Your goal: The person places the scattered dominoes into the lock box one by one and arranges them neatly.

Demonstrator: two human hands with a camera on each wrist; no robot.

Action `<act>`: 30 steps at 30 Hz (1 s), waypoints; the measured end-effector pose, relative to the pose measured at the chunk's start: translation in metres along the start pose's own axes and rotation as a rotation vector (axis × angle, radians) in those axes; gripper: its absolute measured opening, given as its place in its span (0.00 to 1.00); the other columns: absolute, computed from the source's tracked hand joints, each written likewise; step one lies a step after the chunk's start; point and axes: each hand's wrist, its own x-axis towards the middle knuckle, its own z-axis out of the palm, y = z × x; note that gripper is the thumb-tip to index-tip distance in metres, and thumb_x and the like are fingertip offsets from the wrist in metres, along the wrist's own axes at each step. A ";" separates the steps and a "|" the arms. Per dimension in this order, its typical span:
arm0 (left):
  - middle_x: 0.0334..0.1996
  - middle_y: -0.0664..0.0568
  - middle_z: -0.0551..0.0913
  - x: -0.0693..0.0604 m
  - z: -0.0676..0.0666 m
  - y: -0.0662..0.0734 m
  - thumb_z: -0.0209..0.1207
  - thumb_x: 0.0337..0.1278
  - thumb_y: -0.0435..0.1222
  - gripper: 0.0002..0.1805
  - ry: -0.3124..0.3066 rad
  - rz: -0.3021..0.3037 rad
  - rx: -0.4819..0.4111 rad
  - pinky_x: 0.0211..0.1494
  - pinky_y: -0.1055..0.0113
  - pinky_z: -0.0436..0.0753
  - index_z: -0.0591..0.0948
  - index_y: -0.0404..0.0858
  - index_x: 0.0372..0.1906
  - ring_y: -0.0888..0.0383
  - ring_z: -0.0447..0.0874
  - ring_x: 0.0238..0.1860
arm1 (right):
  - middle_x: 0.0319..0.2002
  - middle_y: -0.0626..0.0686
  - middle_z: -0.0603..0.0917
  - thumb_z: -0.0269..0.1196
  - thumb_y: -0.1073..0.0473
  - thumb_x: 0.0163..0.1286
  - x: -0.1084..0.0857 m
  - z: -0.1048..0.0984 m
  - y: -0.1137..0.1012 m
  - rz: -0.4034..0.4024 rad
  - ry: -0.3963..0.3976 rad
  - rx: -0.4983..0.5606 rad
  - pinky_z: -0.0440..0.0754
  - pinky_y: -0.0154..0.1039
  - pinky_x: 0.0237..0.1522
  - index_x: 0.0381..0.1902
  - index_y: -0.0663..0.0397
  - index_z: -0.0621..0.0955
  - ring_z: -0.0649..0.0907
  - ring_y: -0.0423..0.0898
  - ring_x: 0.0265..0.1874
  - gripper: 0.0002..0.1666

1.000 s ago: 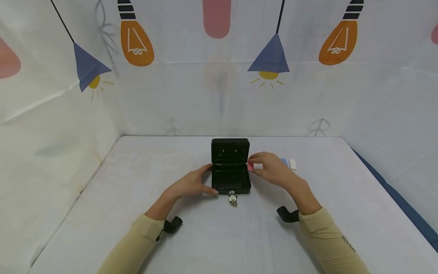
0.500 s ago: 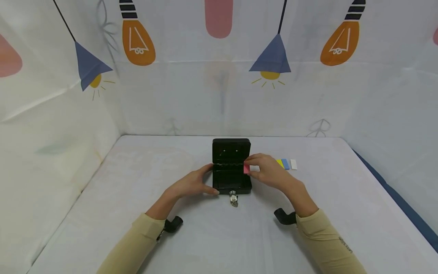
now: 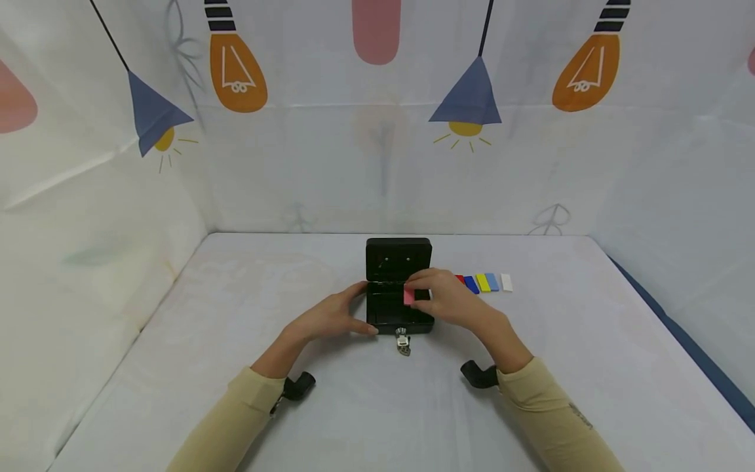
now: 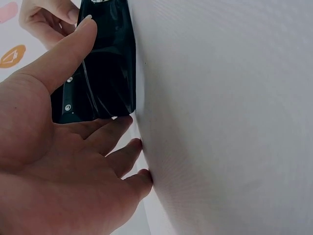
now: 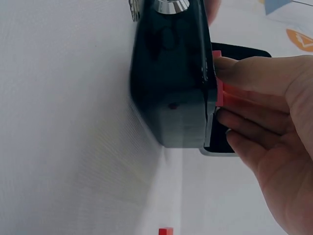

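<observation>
In the head view, the left hand stretches thumb and fingers wide apart along the left side of a black box with its lid raised. The right hand pinches a pink block above the box's base; coloured blocks lie to the right. The left wrist view shows the thumb straight, the other fingers slightly bent beside the box. In the right wrist view, thumb and fingers grip the block at the box's rim; whether it touches is unclear.
</observation>
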 end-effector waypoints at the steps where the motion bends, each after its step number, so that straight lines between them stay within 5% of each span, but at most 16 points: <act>1: 0.78 0.51 0.60 0.000 0.000 0.000 0.75 0.44 0.53 0.57 0.001 0.001 -0.003 0.76 0.47 0.63 0.57 0.47 0.79 0.51 0.57 0.78 | 0.59 0.55 0.82 0.69 0.58 0.65 0.001 0.000 -0.001 0.001 -0.002 0.007 0.79 0.52 0.62 0.57 0.56 0.84 0.79 0.55 0.61 0.22; 30: 0.78 0.53 0.59 -0.002 0.000 -0.002 0.74 0.45 0.55 0.58 -0.006 0.002 0.010 0.75 0.46 0.65 0.55 0.49 0.79 0.52 0.58 0.77 | 0.59 0.53 0.84 0.69 0.58 0.65 0.025 0.029 -0.025 -0.074 -0.050 -0.006 0.78 0.50 0.63 0.56 0.54 0.84 0.80 0.52 0.61 0.21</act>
